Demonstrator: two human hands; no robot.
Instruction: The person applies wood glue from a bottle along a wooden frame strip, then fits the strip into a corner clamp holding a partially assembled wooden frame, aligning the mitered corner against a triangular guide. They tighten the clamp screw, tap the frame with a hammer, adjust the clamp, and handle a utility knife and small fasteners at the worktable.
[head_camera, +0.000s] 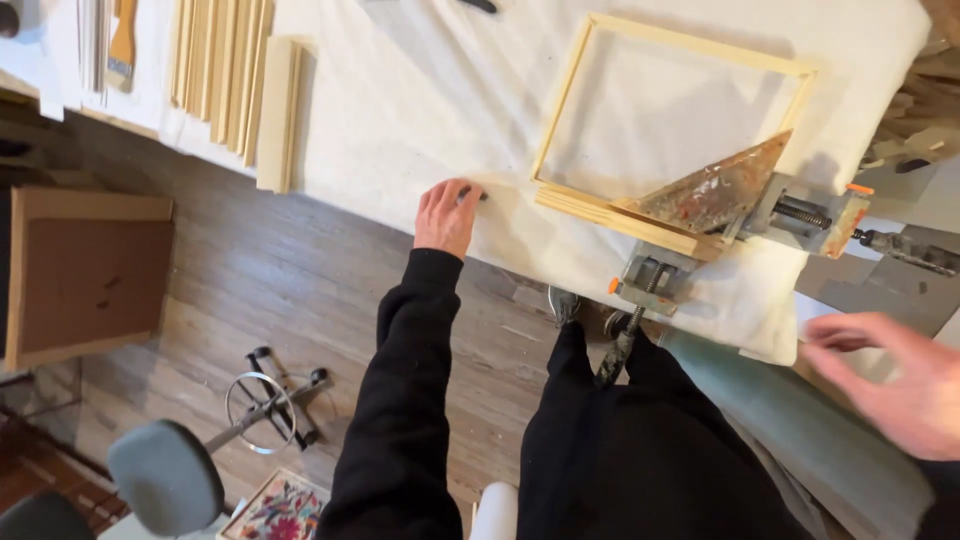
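My left hand (446, 215) reaches to the near edge of the cloth-covered table (400, 110) and closes its fingers on a small dark object (478, 194) lying there. To its right lies a pale wooden frame (565, 105). One corner of that frame sits in a metal corner clamp (735, 235) with a paint-stained triangular plate (715, 190). My right hand (895, 380) is blurred at the lower right, fingers spread, holding nothing, off the table edge.
Several wooden strips (225, 75) lie at the table's far left, with a brush (122, 45) beyond them. On the floor stand a cardboard-backed frame (85, 275), a grey stool (165, 475) and a wire stand (265, 405). A patterned piece (275, 510) lies by my legs.
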